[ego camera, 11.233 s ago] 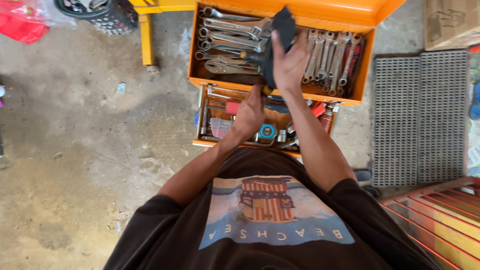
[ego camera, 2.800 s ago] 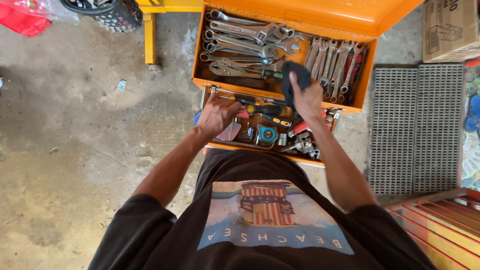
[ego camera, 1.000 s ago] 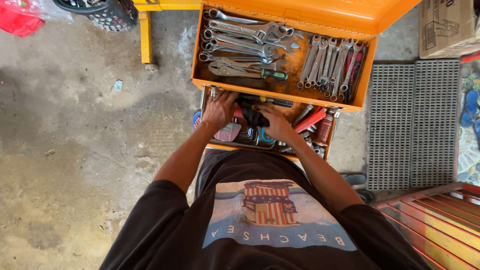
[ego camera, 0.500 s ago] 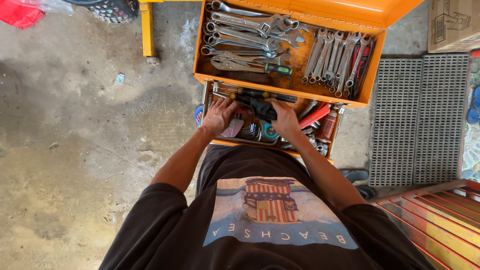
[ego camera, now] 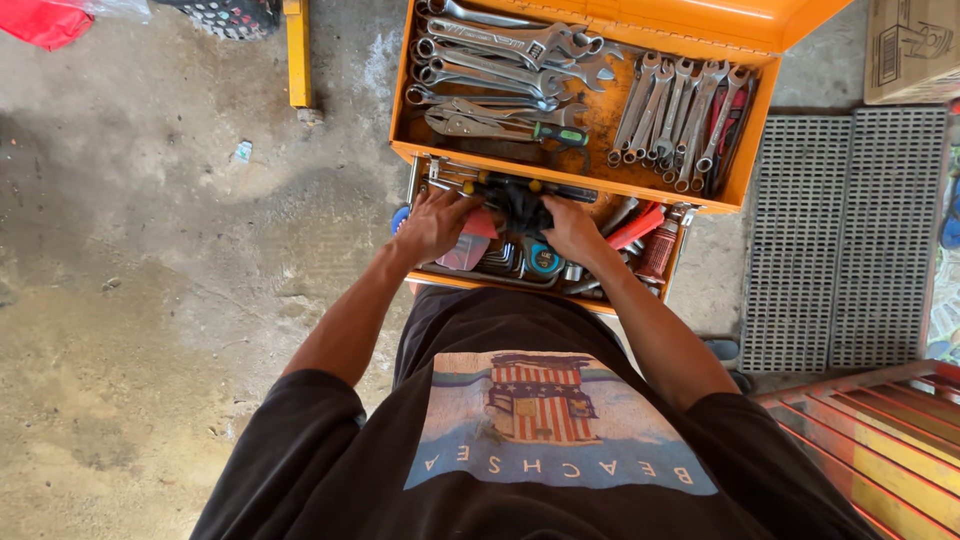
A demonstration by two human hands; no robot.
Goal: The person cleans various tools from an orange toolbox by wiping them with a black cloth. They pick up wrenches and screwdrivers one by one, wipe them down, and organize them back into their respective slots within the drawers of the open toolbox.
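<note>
Reaching with both hands into the lower tray (ego camera: pixel 440 278) of an orange toolbox (ego camera: pixel 745 150) standing on a concrete floor (ego camera: pixel 180 250). Left hand (ego camera: pixel 432 224) lying palm down on the tray's left part, fingers loosely spread over the tools there, just beside a pinkish plastic piece (ego camera: pixel 468 250); whether actually gripping anything, cannot tell, since the fingertips are hidden. Right hand (ego camera: pixel 572 228) pressing on a dark cloth (ego camera: pixel 520 203), fingers curled around its near edge, probably pinching it. Cloth bunched in the middle of the lower tray, lying over a black-handled screwdriver (ego camera: pixel 500 186) along the tray's far edge, likely being held down there to rub or cover the tools beneath. Just toward the body from the cloth, a blue tape measure (ego camera: pixel 545 259); to the right, red-handled tools (ego camera: pixel 642 222). Upper tray slid back and above, leaving the lower one open to reach: big wrenches (ego camera: pixel 500 60) laid crosswise on its left, smaller spanners (ego camera: pixel 680 115) lined up on its right, green-handled pliers (ego camera: pixel 505 125) in front of the wrenches.
</note>
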